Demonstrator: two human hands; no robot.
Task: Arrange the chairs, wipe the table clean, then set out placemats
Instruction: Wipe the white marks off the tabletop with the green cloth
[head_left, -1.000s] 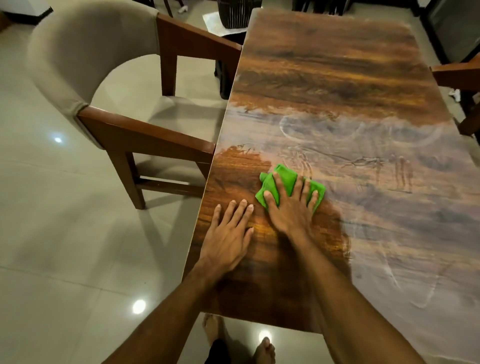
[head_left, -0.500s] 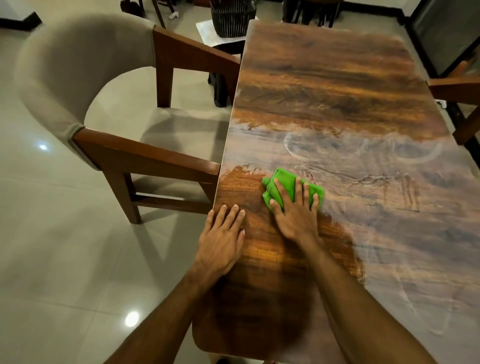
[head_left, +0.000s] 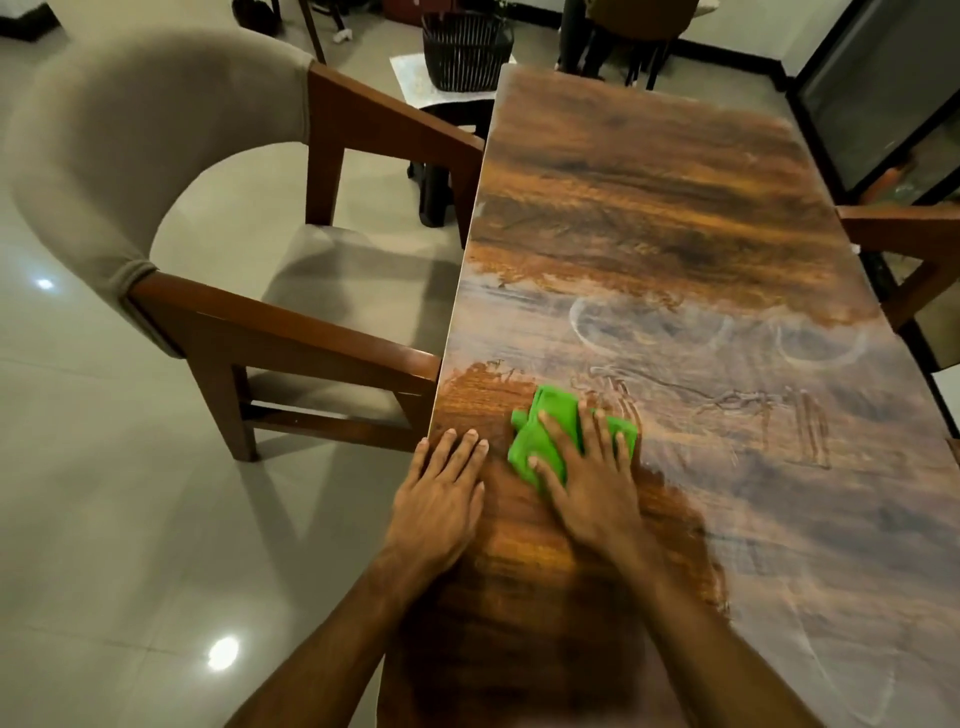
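Note:
A long wooden table (head_left: 649, 187) runs away from me, its middle and right covered in a pale dusty film with ring marks. A green cloth (head_left: 540, 441) lies near the left edge, where the wood shows dark and clean. My right hand (head_left: 587, 483) presses flat on the cloth with fingers spread. My left hand (head_left: 441, 493) rests flat on the table's left edge, beside the cloth. A beige upholstered chair (head_left: 130, 156) with wooden arms stands at the left, its arms touching the table edge.
Another wooden chair arm (head_left: 904, 234) meets the table's right side. A dark slatted basket (head_left: 467, 49) sits on a low stand past the far left corner. More chair legs (head_left: 613, 47) stand beyond the far end. Glossy tiled floor (head_left: 104, 519) lies to the left.
The right hand and cloth have slid slightly along the film's border, clearing more wood. The left hand has shifted toward the table's edge. My view has tilted up and moved closer.

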